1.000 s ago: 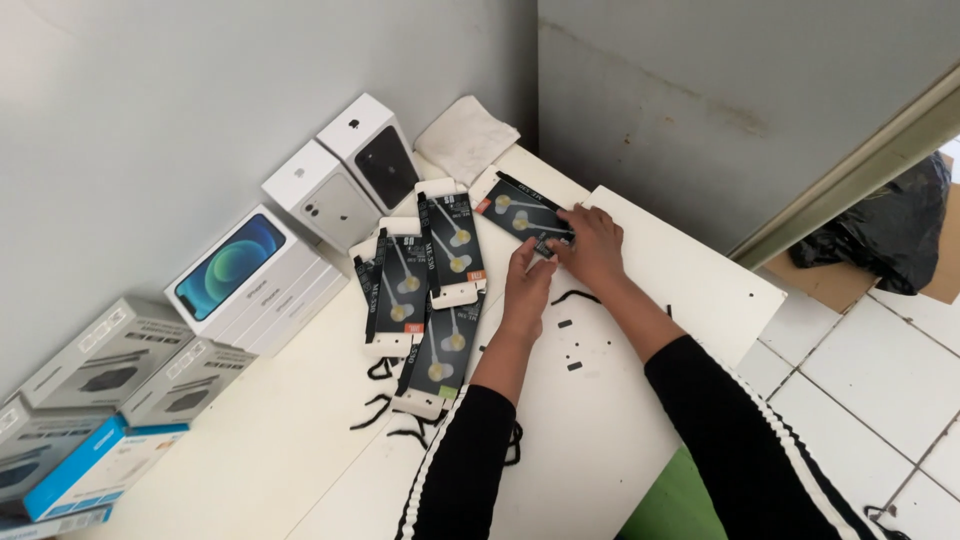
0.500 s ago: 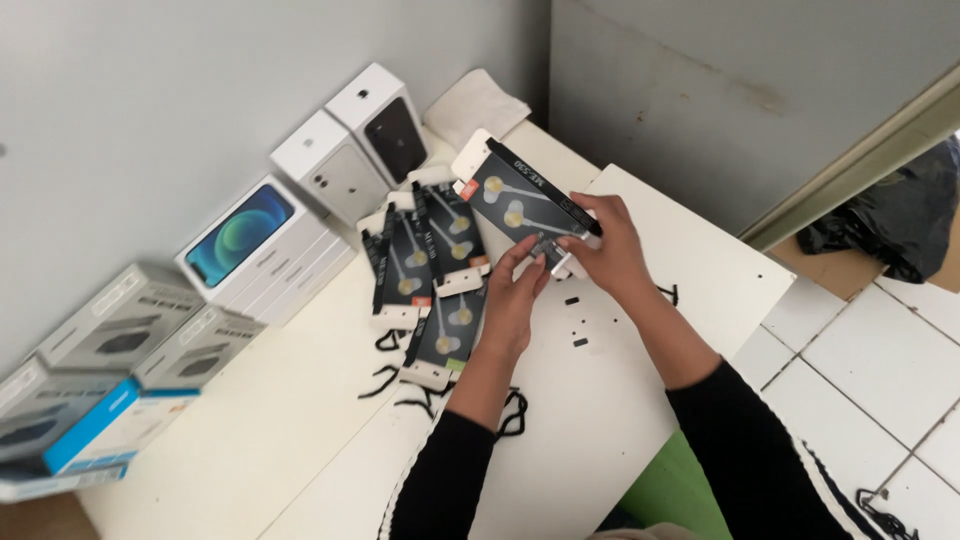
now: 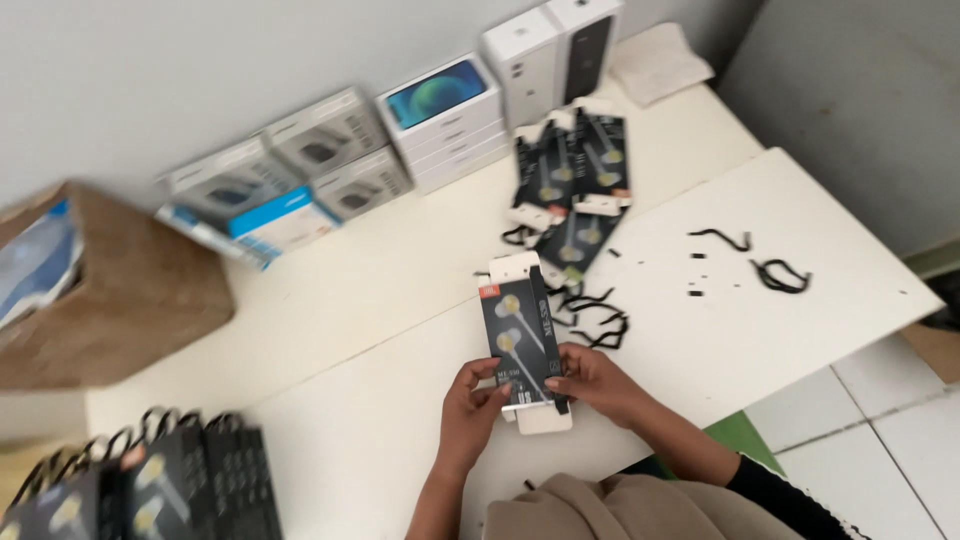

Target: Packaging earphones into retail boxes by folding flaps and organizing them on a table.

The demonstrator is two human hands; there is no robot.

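I count one black earphone package (image 3: 524,340) in my hands, lying lengthwise just above the white bench (image 3: 380,290), its white hang tab pointing to 12 o'clock. My left hand (image 3: 470,400) is curled closed on the lower left edge of it, thumb on the face. My right hand (image 3: 590,380) grips the lower right corner, fingers folded under and thumb across the front. Both hands pinch it from either side.

At 1 o'clock from the package lies a loose heap of the same black packs (image 3: 572,185); I make out about four, overlapping, though the blur keeps me from being sure. Black twist ties (image 3: 592,318) are tangled just beside the held pack at 2 o'clock, and two more ties (image 3: 765,262) lie well apart at 3 o'clock.

Along the wall at 11 to 12 o'clock I count two upright white phone boxes (image 3: 550,50), one stack of flat white boxes (image 3: 445,120) and four grey boxes (image 3: 280,165). One brown carton (image 3: 120,290) sits at 9 o'clock. A row of black packs (image 3: 150,480) fills 7 o'clock.
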